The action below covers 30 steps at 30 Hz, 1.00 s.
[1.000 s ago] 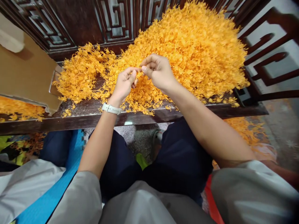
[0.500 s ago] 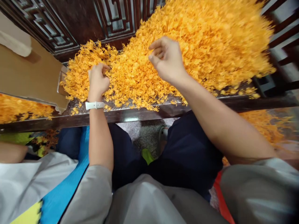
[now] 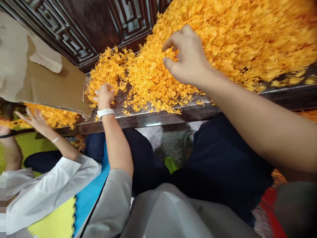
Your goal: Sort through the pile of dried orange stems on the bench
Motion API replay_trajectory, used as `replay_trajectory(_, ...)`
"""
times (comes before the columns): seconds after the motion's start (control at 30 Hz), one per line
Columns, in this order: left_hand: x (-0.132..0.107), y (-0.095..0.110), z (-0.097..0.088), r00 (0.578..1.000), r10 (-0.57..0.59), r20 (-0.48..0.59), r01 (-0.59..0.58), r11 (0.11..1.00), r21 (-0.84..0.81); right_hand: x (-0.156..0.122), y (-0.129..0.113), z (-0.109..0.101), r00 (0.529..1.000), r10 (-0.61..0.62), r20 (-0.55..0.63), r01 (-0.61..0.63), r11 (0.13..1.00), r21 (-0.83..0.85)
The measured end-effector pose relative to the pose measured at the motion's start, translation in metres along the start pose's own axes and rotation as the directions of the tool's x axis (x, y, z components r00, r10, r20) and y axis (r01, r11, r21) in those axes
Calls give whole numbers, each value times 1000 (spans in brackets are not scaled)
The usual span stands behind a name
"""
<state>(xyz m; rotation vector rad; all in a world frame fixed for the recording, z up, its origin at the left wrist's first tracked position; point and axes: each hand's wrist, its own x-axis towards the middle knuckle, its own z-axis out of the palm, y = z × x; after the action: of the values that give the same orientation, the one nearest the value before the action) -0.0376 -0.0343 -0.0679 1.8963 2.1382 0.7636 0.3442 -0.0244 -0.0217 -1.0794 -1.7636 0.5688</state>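
Orange pieces, loose: large heap, centre to right, on a dark wooden surface; smaller heap, left, beside a cardboard box. Left hand: at the smaller heap, wearing a pale wristband (whether it grips a piece cannot be told). Right hand: before the large heap, thumb and fingers wide apart. Co-worker's hand: left, fingers spread.

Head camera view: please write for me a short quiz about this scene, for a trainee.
1. True or false: the white wristband is on the left arm.
2. Which looks larger: A, the orange pile at the left hand; B, the orange heap behind the right hand?
3. Fill in: in the picture, the cardboard is to the ____ of the left hand.

Key: 1. True. 2. B. 3. Left.
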Motion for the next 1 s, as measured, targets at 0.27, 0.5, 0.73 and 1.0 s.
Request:
replay_trajectory(0.27,-7,63,-27,875,-49,-482,-16,992,-128,2,9,16,997,-75,-21,77,993,87)
replay_trajectory(0.5,-13,98,-28,808,44,-587,-147,981,-129,-7,-7,28,985,-128,119,124,991,41)
replay_trajectory(0.73,-33,138,-10,866,314,-388,-353,935,-32,-16,-35,27,977,-209,50,213,971,-108)
replay_trajectory(1.0,-28,135,3,890,228,-394,-279,957,-75,-8,-34,25,984,-56,170,26,985,172)
